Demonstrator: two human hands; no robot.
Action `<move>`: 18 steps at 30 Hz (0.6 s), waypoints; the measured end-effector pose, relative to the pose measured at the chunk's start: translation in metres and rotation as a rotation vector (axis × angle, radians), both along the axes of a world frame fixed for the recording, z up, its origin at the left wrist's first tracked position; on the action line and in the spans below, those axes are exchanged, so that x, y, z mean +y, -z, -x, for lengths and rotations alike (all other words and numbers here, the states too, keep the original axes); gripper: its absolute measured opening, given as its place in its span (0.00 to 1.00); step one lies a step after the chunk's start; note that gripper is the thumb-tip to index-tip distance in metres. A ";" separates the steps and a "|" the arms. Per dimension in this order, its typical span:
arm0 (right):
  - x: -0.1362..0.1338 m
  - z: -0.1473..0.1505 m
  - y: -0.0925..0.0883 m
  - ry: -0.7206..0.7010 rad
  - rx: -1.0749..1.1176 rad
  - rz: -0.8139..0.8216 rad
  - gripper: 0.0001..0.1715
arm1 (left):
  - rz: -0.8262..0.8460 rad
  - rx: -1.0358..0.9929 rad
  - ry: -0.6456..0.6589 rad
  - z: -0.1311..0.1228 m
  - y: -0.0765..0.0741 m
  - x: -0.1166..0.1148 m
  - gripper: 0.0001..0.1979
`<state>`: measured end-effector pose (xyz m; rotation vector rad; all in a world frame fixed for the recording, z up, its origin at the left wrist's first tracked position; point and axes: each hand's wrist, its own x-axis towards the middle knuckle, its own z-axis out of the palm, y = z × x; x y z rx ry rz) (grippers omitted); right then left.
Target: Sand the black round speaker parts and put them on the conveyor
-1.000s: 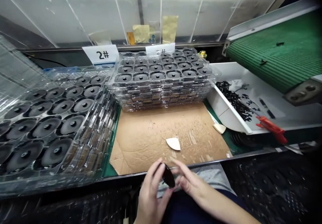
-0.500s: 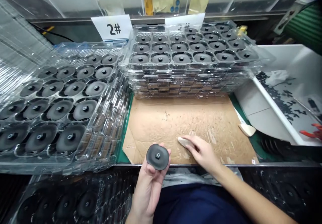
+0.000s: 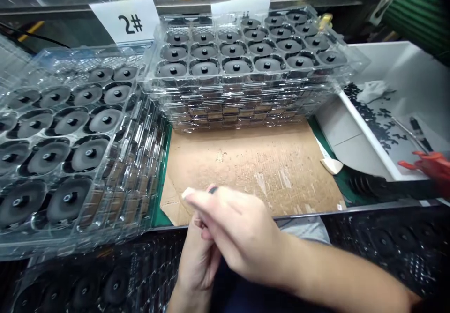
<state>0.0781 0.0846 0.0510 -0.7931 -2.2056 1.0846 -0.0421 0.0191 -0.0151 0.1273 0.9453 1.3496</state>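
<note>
My left hand [image 3: 198,252] is closed around a round black part with a central stud. Only a small dark bit of that black part [image 3: 213,190] shows, since my right hand [image 3: 242,228] covers nearly all of it. Pinched in my right fingers is a small white flat piece [image 3: 188,192], whose tip sticks out to the left. Both hands meet above the near edge of a cardboard sheet [image 3: 246,158].
Clear plastic trays [image 3: 116,167] of like black parts are stacked at left, with another tray stack [image 3: 242,93] behind the cardboard. A white bin [image 3: 372,130] with black scraps and red-handled pliers [image 3: 422,160] stands right. Near it lies a pale wedge-shaped piece [image 3: 331,165].
My right hand has lifted from the cardboard with the white piece and moved left over my left hand, hiding the black part. The camera view has shifted slightly.
</note>
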 end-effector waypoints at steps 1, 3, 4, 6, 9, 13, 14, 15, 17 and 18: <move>-0.001 -0.003 0.000 -0.035 0.022 0.023 0.20 | -0.013 -0.025 0.010 0.000 -0.001 -0.001 0.28; -0.004 -0.008 -0.002 -0.138 -0.012 0.129 0.17 | -0.034 -0.060 0.023 0.000 -0.001 -0.003 0.30; -0.004 -0.010 -0.002 -0.155 -0.046 0.166 0.16 | -0.038 -0.060 0.031 -0.001 0.000 -0.004 0.31; -0.002 -0.011 -0.004 -0.074 -0.085 0.135 0.17 | -0.037 -0.040 0.052 -0.005 0.001 -0.006 0.32; -0.001 -0.012 -0.006 0.008 -0.020 0.014 0.20 | -0.040 -0.036 0.069 -0.010 -0.002 -0.010 0.33; -0.010 -0.041 -0.014 -0.170 -0.055 0.175 0.17 | 0.036 -0.047 0.068 -0.010 -0.015 -0.013 0.31; -0.012 -0.050 -0.016 -0.136 -0.116 0.203 0.16 | 0.045 -0.046 0.075 -0.011 -0.019 -0.012 0.31; -0.014 -0.057 -0.019 -0.074 -0.180 0.197 0.16 | 0.047 -0.046 0.081 -0.014 -0.023 -0.012 0.31; -0.014 -0.064 -0.022 0.076 -0.248 0.042 0.16 | 0.044 -0.058 0.088 -0.021 -0.032 -0.010 0.28; -0.011 -0.063 -0.022 0.099 -0.230 -0.092 0.15 | 0.044 -0.062 0.098 -0.025 -0.037 -0.009 0.25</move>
